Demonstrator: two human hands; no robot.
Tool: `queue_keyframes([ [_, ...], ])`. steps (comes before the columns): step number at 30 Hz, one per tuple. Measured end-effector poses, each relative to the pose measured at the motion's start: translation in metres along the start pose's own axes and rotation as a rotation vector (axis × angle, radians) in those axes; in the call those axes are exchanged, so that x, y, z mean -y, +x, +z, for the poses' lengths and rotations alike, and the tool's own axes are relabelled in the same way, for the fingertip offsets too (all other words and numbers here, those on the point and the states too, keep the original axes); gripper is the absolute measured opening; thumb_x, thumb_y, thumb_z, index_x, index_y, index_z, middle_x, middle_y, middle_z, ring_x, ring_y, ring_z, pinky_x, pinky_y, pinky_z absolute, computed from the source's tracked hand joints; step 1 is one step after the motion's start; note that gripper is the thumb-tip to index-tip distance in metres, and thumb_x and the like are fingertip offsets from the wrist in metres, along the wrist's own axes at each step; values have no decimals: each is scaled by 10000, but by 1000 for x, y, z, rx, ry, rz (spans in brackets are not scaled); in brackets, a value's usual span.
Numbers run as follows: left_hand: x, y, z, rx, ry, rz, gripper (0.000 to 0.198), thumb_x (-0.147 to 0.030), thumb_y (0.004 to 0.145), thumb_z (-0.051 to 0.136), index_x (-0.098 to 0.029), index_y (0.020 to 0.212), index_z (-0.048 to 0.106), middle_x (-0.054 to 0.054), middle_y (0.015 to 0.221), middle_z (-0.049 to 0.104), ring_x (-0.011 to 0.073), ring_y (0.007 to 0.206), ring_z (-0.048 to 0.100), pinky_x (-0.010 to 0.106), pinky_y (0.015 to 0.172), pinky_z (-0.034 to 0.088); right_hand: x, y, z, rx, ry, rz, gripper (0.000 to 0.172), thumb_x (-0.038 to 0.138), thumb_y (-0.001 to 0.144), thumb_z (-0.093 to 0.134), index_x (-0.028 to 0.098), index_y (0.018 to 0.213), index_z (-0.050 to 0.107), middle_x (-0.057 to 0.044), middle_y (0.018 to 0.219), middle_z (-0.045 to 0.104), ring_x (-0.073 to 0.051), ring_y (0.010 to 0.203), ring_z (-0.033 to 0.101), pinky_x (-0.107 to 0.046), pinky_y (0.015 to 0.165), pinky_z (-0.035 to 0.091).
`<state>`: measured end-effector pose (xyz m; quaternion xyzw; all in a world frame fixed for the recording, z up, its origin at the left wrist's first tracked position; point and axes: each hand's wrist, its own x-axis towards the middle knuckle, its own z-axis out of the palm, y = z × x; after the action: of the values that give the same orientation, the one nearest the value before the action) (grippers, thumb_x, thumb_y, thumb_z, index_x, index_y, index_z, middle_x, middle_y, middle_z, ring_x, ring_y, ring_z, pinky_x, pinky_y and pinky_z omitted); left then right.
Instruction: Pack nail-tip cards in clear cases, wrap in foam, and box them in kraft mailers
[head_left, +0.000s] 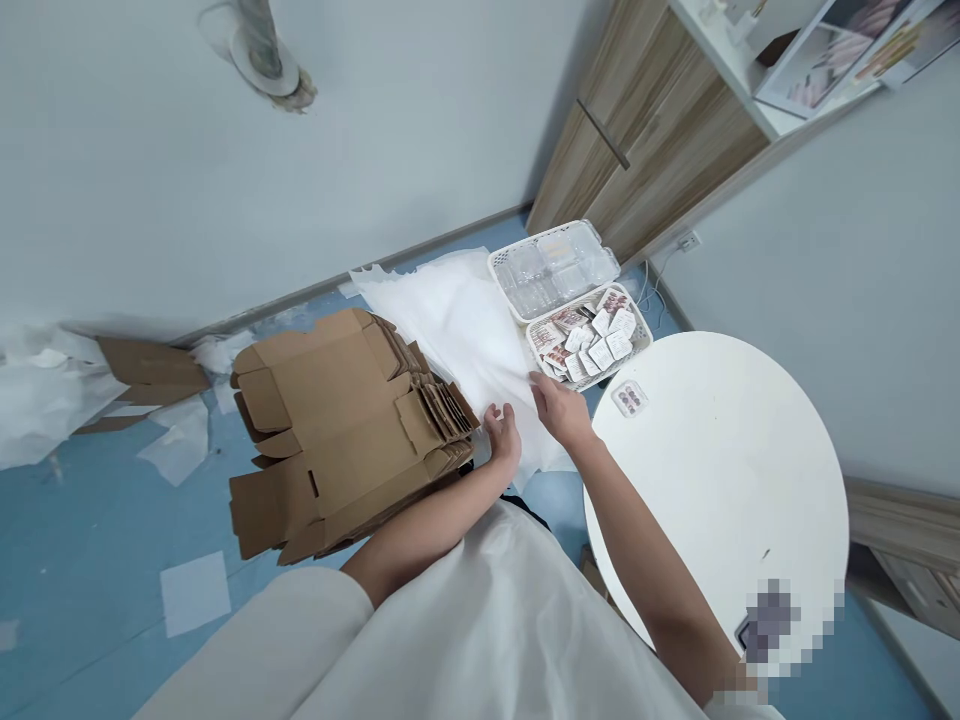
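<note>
A stack of thin white packing sheets (pixel 457 315) lies between the flattened cardboard boxes and the baskets. At the sheets' right edge, my right hand (pixel 561 408) has its fingers pinched on a white sheet. My left hand (pixel 504 437) is over the near part of the sheets, fingers loosely curled and apart, with nothing visible in it. Just left of it is a pile of flattened brown cardboard boxes (pixel 345 410). Beyond my right hand, a white basket (pixel 534 350) holds many small printed packs (pixel 600 340).
Behind it is another basket (pixel 517 308) of clear plastic cases. A round white table (pixel 720 470) at right carries one small pack (pixel 628 398) and a dark object partly blurred out. A wooden cabinet (pixel 637 130) stands at the back; paper scraps (pixel 195 593) litter the blue floor.
</note>
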<state>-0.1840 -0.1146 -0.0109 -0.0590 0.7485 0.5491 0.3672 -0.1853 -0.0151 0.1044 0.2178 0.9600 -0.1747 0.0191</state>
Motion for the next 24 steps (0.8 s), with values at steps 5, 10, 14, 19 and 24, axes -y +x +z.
queue_keyframes([
  [5, -21, -7, 1, -82, 41, -51, 529, -504, 862, 270, -199, 1277, 149, 138, 1320, 317, 180, 1150, 440, 276, 861, 431, -3, -10, -27, -159, 18, 59, 343, 250, 864, 335, 217, 1193, 425, -78, 1058, 618, -198, 773, 605, -268, 605, 422],
  [10, -41, -28, 5, -17, 108, 144, 592, -467, 854, 347, -226, 1315, 63, 133, 1388, 184, 187, 1273, 274, 282, 954, 365, -10, -32, -63, -353, 135, 73, 246, 177, 847, 326, 214, 1006, 510, -57, 983, 621, -177, 842, 591, -273, 666, 445],
  [14, -54, -45, 19, 172, -10, 253, 523, -410, 853, 397, -253, 1291, 158, 109, 1347, 307, 180, 1216, 372, 293, 920, 392, -27, -62, -83, -494, 208, 118, 248, 97, 796, 330, 212, 797, 549, -50, 971, 600, -166, 879, 572, -287, 701, 457],
  [19, -63, -61, 50, 491, -116, 214, 328, -325, 782, 506, -188, 1077, 462, 92, 1050, 583, 177, 915, 585, 304, 760, 472, -55, -115, -91, -602, 267, 304, 291, 87, 774, 341, 213, 752, 603, -45, 984, 585, -162, 810, 583, -304, 656, 470],
  [24, -59, -79, 93, 622, 12, 173, 267, -272, 718, 532, -137, 947, 561, 71, 823, 634, 149, 680, 609, 261, 593, 481, -84, -183, -90, -744, 313, 478, 281, 142, 782, 384, 220, 862, 642, -39, 932, 603, -131, 680, 565, -275, 573, 456],
])
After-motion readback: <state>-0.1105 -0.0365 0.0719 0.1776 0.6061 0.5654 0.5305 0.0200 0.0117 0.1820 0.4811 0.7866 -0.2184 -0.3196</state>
